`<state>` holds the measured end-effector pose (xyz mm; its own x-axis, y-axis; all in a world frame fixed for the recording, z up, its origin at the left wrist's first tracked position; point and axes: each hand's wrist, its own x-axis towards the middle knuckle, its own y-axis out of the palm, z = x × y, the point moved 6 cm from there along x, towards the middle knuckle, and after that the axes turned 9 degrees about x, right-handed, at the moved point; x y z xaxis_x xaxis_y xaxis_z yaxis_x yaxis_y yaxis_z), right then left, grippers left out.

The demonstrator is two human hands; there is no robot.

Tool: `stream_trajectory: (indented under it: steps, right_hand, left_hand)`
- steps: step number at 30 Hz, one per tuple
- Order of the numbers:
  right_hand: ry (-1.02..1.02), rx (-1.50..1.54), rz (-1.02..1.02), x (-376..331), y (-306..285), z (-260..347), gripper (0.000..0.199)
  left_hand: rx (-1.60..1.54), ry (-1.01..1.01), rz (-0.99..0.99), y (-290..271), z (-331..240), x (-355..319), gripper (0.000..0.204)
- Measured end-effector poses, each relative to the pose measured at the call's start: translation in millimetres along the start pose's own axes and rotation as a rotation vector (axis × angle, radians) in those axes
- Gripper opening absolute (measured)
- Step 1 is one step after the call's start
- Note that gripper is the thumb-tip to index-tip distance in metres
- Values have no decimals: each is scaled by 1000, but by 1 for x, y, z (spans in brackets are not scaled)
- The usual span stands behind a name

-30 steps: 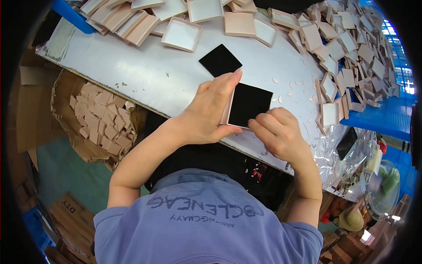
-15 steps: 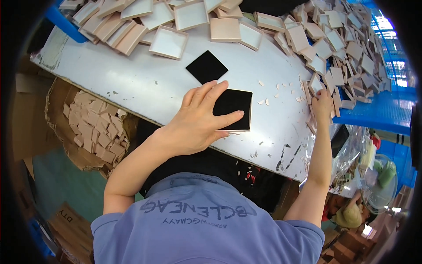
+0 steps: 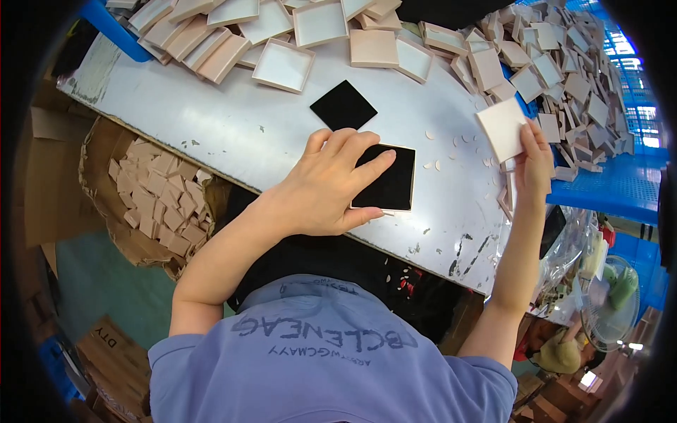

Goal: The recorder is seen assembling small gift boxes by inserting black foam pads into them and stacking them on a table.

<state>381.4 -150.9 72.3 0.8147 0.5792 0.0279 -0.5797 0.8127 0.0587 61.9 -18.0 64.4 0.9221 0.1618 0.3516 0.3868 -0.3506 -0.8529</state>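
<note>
My left hand (image 3: 328,183) rests over the left side of a shallow square box (image 3: 412,176). Its thumb is at the box's near edge, one finger lies across the black pad (image 3: 391,185) inside, and other fingers reach the far edge. Just beyond lies a loose black square pad (image 3: 344,106), flat on the table and turned like a diamond. My right hand (image 3: 534,158), off to the right, is closed on a pale square box piece (image 3: 502,129), held up at its right edge. Whether that piece is a lid or a base, I cannot tell.
Pale shallow boxes (image 3: 283,65) lie heaped along the table's far edge. More fill a blue plastic crate (image 3: 599,185) at the right. Small crescent scraps (image 3: 437,166) dot the tabletop (image 3: 204,127). A cardboard carton (image 3: 106,233) of pale pieces stands at lower left; a fan (image 3: 612,303) is at right.
My right hand has lifted a box piece from the pile's edge at the right. My left hand stays on the box, its finger shifted toward the pad's far side.
</note>
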Motion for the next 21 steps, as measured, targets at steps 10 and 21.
stream_trajectory:
  steps: [10, 21]
  right_hand:
    - [3, -376, 527, -94, 167, -26, 22]
    - [-610, -817, 822, -141, 189, 0, 59]
  left_hand:
    - [-287, 34, -335, 10, 17, -14, 112]
    - [-39, 13, -123, 4, 9, -11, 92]
